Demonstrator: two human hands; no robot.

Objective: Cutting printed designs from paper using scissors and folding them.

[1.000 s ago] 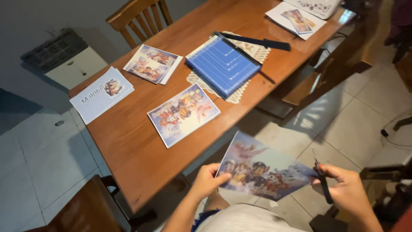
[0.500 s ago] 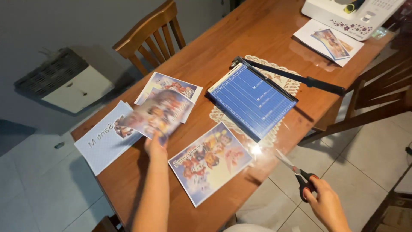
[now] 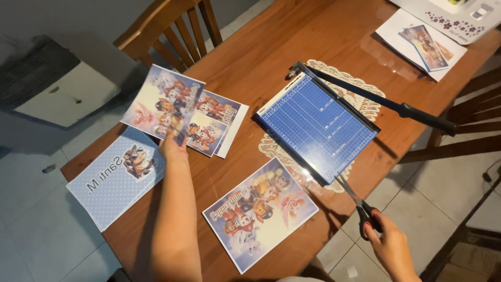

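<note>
Brown polished wood fills the view, a long table (image 3: 245, 68) seen from above; nearest the camera, at the lower right and off the table's edge, the right hand (image 3: 390, 246) is clenched around the dark handles of a pair of scissors (image 3: 356, 201), whose blades point up toward the table; just left of that, a cartoon print (image 3: 260, 211) lies flat on the wood near the front edge; the left arm stretches across the table, and the left hand (image 3: 173, 149) pinches the lower edge of another cartoon picture (image 3: 163, 103), fingers grasping it, holding it over a small stack of similar prints (image 3: 215, 122); beside the wrist lies a pale blue dotted sheet (image 3: 116, 177) overhanging the table's corner; further back, right of centre, a blue paper trimmer (image 3: 317, 127) sits on a lace doily (image 3: 347, 86), its black-handled arm raised and angled to the right; beyond it more prints (image 3: 424, 44) rest on white paper at the far right; a wooden chair (image 3: 168, 26) stands against the far side.
</note>
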